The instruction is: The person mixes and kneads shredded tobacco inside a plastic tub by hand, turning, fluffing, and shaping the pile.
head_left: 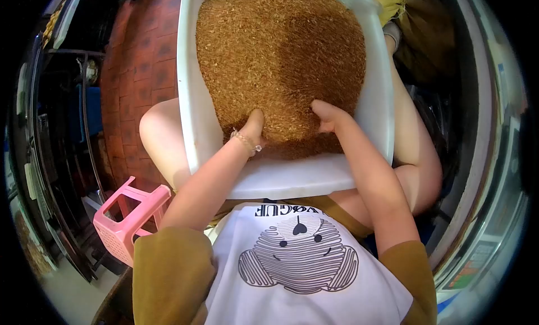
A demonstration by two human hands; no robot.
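A large heap of brown, grain-like material [281,61] fills most of a white tub [269,179] between my legs. At the heap's near left edge is my left hand [254,125], with a beaded bracelet on the wrist. Its thumb points forward and the other fingers are buried in the material. My right hand [327,116] is at the near right edge, thumb toward the middle, its other fingers mostly hidden under the heap. The two hands are apart, with material between them.
A pink plastic stool [126,212] stands at the lower left, beside my left leg. Red floor tiles [146,55] and a dark metal rack [84,100] lie to the left. An olive-brown bag [424,27] is at the upper right. A pale ledge runs down the right side.
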